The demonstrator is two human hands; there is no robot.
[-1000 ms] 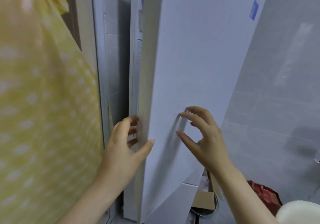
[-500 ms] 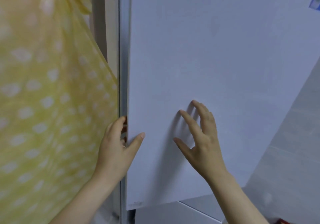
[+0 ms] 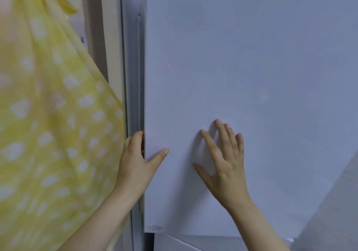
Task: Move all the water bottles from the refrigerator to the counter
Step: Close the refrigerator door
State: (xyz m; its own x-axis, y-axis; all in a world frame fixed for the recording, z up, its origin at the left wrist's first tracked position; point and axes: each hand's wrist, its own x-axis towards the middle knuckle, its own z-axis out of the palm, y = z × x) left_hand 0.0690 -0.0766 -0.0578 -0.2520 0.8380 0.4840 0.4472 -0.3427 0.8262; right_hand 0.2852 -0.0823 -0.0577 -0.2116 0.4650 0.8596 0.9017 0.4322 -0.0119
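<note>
**Both hands working the refrigerator door, bottles out of sight**

The left hand (image 3: 135, 165) is gripping the free edge of the refrigerator door (image 3: 251, 66), its fingers curling out of sight behind the edge while the thumb (image 3: 158, 155) is lying on the front. The right hand (image 3: 226, 169) is resting flat on the door's face, fingers (image 3: 222, 134) straight and slightly spread, holding nothing. No water bottles are showing, so I cannot tell whether any are waiting inside behind the door; the counter is not showing either.

Only a thin gap is showing at the grey seal (image 3: 133, 76), and one frame is not telling me which way the door is swinging. If it is opening, the hooked fingers should be doing the pulling while the flat palm is only steadying. If it is closing, those fingers need to be slipping clear before the palm presses home.

A yellow spotted cloth (image 3: 48, 124) is hanging just beside the left arm and could be getting caught in the gap. A lower door (image 3: 174, 243) is sitting below, and a pale wall (image 3: 333, 202) is standing to the right
</note>
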